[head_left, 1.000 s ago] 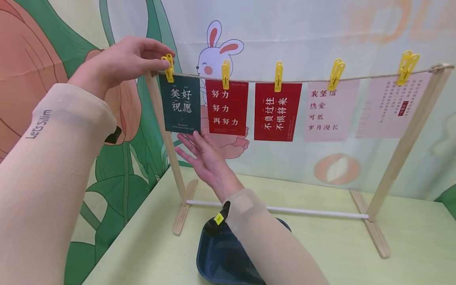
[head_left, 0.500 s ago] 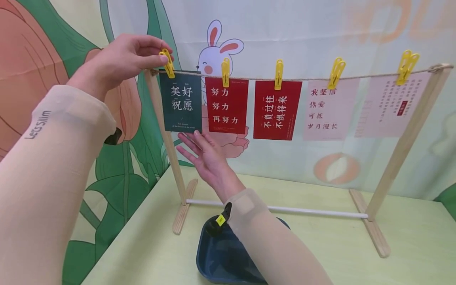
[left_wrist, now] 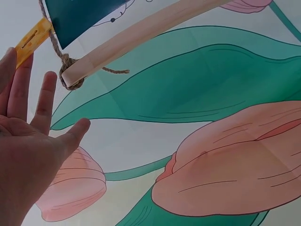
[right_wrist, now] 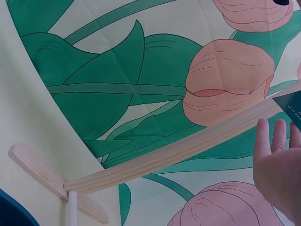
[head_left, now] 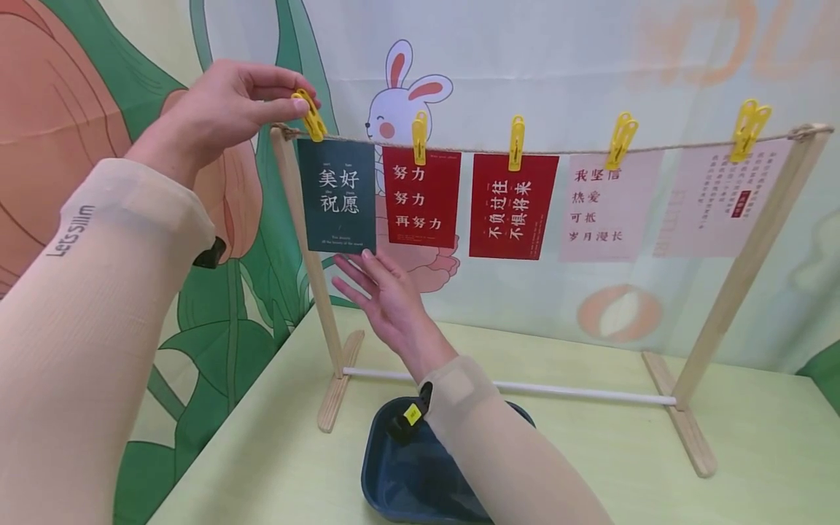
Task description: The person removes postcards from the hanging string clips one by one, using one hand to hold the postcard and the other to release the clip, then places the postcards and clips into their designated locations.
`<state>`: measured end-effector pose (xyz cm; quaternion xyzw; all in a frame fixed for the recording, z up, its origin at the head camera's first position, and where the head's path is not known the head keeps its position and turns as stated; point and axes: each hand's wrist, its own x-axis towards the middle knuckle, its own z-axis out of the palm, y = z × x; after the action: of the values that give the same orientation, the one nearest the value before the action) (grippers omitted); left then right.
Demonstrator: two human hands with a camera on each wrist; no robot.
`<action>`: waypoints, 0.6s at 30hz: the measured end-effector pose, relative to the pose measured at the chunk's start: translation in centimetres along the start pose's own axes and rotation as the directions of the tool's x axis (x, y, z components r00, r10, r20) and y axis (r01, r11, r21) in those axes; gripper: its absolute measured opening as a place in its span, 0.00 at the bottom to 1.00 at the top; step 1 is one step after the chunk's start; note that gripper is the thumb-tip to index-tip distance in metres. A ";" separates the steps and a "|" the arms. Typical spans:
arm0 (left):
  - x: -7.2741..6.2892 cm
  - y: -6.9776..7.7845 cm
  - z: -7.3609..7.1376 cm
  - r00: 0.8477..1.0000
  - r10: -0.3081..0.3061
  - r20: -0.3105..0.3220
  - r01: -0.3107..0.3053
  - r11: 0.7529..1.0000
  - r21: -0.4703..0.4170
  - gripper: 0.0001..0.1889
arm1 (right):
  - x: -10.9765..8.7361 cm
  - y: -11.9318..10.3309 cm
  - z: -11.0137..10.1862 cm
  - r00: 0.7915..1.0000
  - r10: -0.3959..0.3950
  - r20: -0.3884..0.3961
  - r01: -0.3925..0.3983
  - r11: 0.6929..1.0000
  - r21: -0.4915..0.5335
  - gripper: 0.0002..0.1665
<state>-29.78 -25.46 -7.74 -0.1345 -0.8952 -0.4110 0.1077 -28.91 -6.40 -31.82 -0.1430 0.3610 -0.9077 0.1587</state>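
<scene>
My left hand [head_left: 230, 109] pinches the yellow clothespin [head_left: 311, 117] at the left end of a twine line [head_left: 380, 141]. The pin tilts, its tip at the top edge of a dark green card [head_left: 337, 208] with white characters; whether it clamps the card I cannot tell. Under that card my right hand [head_left: 397, 302] reaches up with fingers extended, a fingertip touching or very near the lower right corner. In the left wrist view the clothespin [left_wrist: 33, 42] is at the fingertips, beside the knotted twine. The right wrist view shows extended fingers below the card [right_wrist: 289, 107].
Two red cards [head_left: 420, 197] and two pink cards [head_left: 604, 208] hang along the twine from yellow clothespins. Wooden posts [head_left: 748, 277] on flat feet carry the line, joined low by a white rod [head_left: 584, 391]. A dark blue bin [head_left: 374, 474] stands in front, partly behind my right forearm.
The green card's top edge rose above the twine half a second ago and is now lower, near the line. The clothespin in my left hand leans more; my right hand has shifted slightly down.
</scene>
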 end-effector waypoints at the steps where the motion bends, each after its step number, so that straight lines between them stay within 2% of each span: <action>1: 0.0 0.0 0.0 1.000 -0.003 -0.003 0.003 1.000 -0.004 0.21 | -0.1 0.1 -0.1 1.000 0.000 -0.002 0.000 1.000 -0.004 0.22; 7: -0.3 0.0 -0.3 1.000 -0.002 -0.030 0.002 1.000 0.003 0.20 | -0.3 0.5 -0.6 1.000 0.019 -0.011 -0.019 1.000 -0.021 0.23; 14: -0.4 0.5 -0.7 0.998 0.036 -0.050 -0.037 0.999 -0.017 0.18 | -0.8 0.7 -1.4 1.000 0.022 0.009 -0.021 0.998 -0.065 0.23; 18: -0.6 0.9 -0.8 0.997 0.040 -0.060 -0.040 0.999 -0.002 0.18 | -1.2 0.7 -1.9 1.000 0.030 0.008 -0.029 0.996 -0.079 0.23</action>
<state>-28.86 -25.62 -6.80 -0.1400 -0.8880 -0.4142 0.1424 -28.35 -5.28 -33.83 -0.1480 0.3980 -0.8896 0.1679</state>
